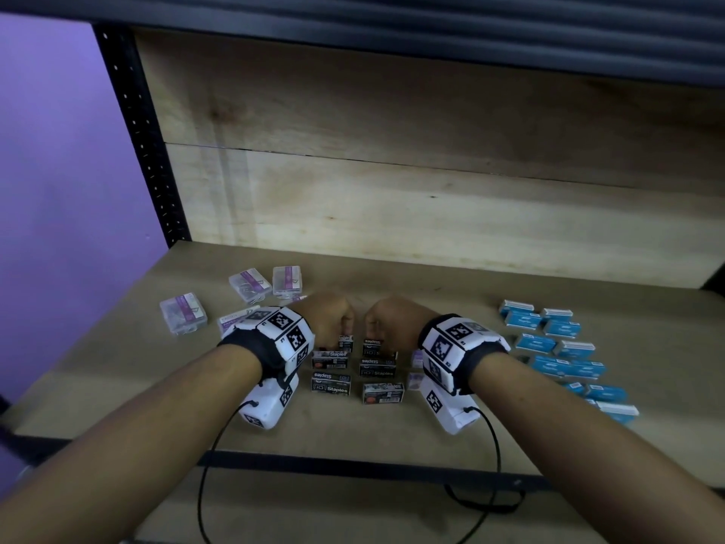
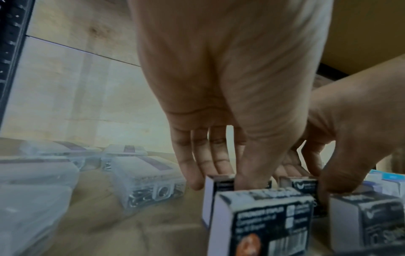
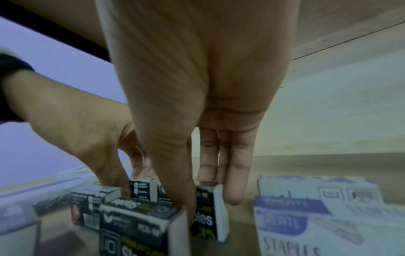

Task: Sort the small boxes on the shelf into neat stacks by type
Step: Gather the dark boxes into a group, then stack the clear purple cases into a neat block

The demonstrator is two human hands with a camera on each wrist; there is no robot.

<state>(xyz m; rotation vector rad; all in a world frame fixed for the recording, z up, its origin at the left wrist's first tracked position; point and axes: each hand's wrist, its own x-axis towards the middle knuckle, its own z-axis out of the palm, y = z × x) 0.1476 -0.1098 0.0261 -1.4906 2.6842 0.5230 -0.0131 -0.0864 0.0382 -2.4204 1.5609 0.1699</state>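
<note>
Black staples boxes (image 1: 330, 383) stand in two short columns at the middle of the wooden shelf (image 1: 451, 316). My left hand (image 1: 345, 333) pinches the rearmost box of the left column (image 1: 347, 343), thumb in front and fingers behind, as the left wrist view shows on this box (image 2: 221, 183). My right hand (image 1: 370, 332) pinches the rearmost box of the right column (image 1: 372, 344) the same way; in the right wrist view that box (image 3: 210, 211) sits between thumb and fingers. Both boxes appear to rest on the shelf.
Clear plastic boxes with purple labels (image 1: 183, 312) lie scattered at the left. Several blue boxes (image 1: 561, 347) are spread at the right. Pale boxes printed STAPLES (image 3: 306, 225) sit just right of the black ones. A black upright (image 1: 145, 151) bounds the shelf's left.
</note>
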